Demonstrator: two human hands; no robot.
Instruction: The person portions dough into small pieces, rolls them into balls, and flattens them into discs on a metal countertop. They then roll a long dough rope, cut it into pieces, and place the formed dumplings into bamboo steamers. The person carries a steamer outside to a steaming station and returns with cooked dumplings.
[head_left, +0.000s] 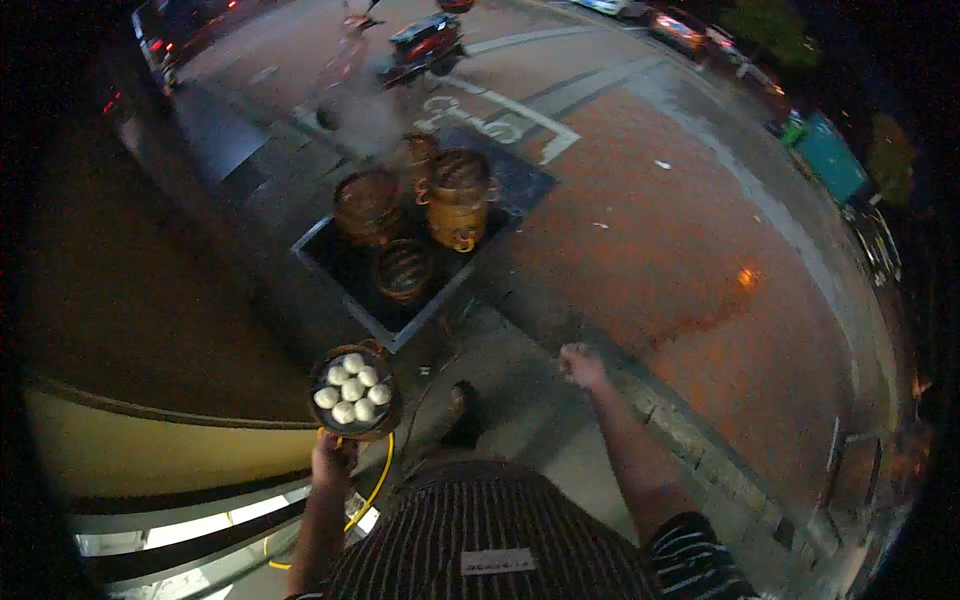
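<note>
My left hand (334, 457) grips a round bamboo steamer basket (319, 420) at its near side. Several round white buns (352, 389) lie spaced apart in it, on a dark liner. Out to the right, my right hand (582, 364) hangs over the pavement with its fingers curled in; I see nothing in it. Ahead stands a black metal-edged steaming table (341, 281). It carries a wide lidded bamboo steamer (367, 202), a tall stack of bamboo steamers (457, 202), a low lidded one (403, 270) in front and another steamer (418, 148) behind.
Steam (364, 112) rises behind the steamers. A yellow hose or cable (386, 472) hangs by my left forearm. A kerb strip (675, 431) borders red brick paving (652, 247) on the right. Beyond are a parked scooter (426, 41) and a teal bin (832, 157).
</note>
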